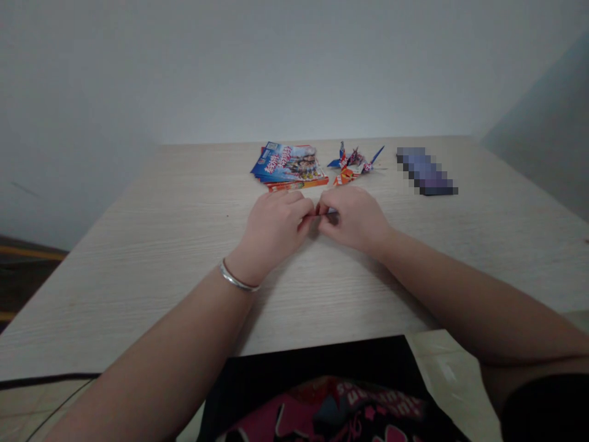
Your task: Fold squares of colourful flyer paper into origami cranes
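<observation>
Between left hand (278, 217) and right hand (356, 213), pinched by both, a thin piece (332, 213) runs lengthwise left to right.

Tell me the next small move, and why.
Perhaps ease the right hand slightly aside while the left hand steadies the small, thin, dark-edged piece: the left seems to pinch it, and both hands hide most of it, leaving its shape unclear.

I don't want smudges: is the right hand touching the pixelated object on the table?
Apart: the head view shows tabletop between the right hand and the pixelated object.
</observation>
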A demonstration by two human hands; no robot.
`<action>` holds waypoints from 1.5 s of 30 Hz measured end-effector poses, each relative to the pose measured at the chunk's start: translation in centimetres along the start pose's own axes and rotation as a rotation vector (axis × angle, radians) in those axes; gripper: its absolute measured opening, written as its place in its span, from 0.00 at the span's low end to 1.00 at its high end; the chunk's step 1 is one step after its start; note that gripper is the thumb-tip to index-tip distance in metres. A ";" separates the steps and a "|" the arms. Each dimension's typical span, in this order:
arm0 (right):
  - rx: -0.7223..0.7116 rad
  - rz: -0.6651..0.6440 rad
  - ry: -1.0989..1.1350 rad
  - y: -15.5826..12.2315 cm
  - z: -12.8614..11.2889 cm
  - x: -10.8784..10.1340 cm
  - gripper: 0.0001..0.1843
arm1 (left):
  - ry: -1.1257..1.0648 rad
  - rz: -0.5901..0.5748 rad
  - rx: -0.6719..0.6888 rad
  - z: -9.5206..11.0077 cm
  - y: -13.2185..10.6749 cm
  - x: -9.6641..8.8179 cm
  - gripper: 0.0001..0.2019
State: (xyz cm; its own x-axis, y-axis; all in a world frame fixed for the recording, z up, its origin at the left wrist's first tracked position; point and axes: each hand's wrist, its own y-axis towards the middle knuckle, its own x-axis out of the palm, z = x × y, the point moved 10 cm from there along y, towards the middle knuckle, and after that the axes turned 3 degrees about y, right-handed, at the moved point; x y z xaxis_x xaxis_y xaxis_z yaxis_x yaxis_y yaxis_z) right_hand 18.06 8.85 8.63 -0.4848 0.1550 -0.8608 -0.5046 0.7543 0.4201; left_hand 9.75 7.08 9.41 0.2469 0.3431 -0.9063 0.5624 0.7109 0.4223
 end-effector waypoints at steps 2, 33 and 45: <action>-0.003 -0.021 -0.006 0.0 0.4 0.1 0.04 | 0.010 -0.016 0.012 -0.2 -0.1 0.0 0.11; 0.017 0.121 0.171 -0.9 6.3 -3.2 0.08 | -0.219 -0.052 -0.201 -5.4 -0.9 0.4 0.06; 0.050 0.034 0.314 -0.5 2.9 -0.6 0.08 | -0.415 0.007 -0.175 -2.7 -0.5 1.0 0.06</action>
State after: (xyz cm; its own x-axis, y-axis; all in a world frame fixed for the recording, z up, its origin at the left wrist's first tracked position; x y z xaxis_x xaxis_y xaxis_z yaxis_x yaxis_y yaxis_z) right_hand 20.64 10.29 8.09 -0.7020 -0.0179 -0.7119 -0.4519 0.7839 0.4259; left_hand 7.59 8.74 8.30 0.5659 0.0977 -0.8186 0.4269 0.8148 0.3923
